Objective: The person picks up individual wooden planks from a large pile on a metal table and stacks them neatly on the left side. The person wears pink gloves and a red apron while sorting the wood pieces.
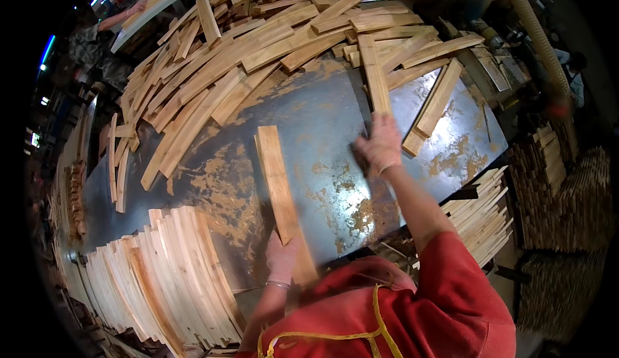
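Note:
My left hand (282, 258), in a pale pinkish glove, is closed around the near part of a wooden board (277, 177). That board points away from me across the metal tabletop (322, 119), and a second piece seems to lie against its left edge. Farther out, my gloved right hand (382, 144), a little blurred, is closed on the near end of another board (373, 74). The far end of this one rests among a heap of loose boards (271, 42). Two boards (435, 106) lie together right of my right hand.
A row of pale boards (174, 268) stands closely packed at the near left. More boards are stacked (477, 216) at the table's right edge and beyond it (561, 197). Sawdust patches lie on the metal. Another person's arm (122, 16) reaches a light-coloured surface at the far left.

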A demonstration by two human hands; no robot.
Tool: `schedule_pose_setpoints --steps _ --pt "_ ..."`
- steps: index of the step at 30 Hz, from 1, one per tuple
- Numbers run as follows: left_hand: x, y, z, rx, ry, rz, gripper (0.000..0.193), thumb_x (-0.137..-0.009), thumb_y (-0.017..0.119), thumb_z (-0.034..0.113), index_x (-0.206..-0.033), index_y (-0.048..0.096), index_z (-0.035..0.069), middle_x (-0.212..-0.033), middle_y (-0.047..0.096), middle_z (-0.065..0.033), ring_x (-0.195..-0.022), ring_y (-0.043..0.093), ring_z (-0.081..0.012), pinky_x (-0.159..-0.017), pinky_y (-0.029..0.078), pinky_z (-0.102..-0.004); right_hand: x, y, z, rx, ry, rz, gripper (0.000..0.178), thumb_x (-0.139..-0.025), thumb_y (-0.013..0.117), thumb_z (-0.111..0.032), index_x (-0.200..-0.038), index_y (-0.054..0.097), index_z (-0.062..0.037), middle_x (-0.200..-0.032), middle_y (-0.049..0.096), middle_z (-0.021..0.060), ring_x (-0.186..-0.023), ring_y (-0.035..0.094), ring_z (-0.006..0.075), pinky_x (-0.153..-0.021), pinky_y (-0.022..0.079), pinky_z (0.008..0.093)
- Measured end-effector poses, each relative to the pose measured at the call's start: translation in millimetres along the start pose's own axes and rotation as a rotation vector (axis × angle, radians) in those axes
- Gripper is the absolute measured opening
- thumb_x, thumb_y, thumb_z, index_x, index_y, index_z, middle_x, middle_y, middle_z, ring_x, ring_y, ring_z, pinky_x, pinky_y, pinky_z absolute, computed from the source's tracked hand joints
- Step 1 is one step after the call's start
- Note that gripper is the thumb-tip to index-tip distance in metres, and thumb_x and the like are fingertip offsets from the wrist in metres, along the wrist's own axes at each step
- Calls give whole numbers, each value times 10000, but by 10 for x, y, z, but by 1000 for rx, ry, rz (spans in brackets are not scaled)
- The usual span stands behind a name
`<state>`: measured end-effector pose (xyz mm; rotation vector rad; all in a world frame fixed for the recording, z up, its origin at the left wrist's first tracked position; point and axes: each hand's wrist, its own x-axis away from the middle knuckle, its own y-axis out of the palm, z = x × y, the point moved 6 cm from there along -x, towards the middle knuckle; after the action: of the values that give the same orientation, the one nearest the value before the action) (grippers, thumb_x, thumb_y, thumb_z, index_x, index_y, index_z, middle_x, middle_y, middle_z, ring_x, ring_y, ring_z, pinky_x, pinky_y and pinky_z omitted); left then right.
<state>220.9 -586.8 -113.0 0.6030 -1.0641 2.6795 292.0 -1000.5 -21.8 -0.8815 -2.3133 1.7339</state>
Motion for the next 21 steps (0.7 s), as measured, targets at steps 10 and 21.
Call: schedule_pose_setpoints --steps 10,21 --pt "-34 -41 -482 1118 -275 -124 432 -1052 712 281 -1415 658 53 -1264 726 -45 -1104 693 -173 -988 570 -342 1244 368 -490 -1379 403 -568 819 -847 621 27 -1616 358 -71 -1214 634 145 -1040 691 264 -936 613 394" --pt "780 -335 -1531 720 -337 -150 409 -1063 639 278 -1392 682 38 -1308 719 -188 -1228 669 -297 -1099 520 -416 2750 742 -2000 -982 224 -1628 930 -957 772 -520 -1614 335 -29 -999 667 96 -827 632 176 -771 541 304"
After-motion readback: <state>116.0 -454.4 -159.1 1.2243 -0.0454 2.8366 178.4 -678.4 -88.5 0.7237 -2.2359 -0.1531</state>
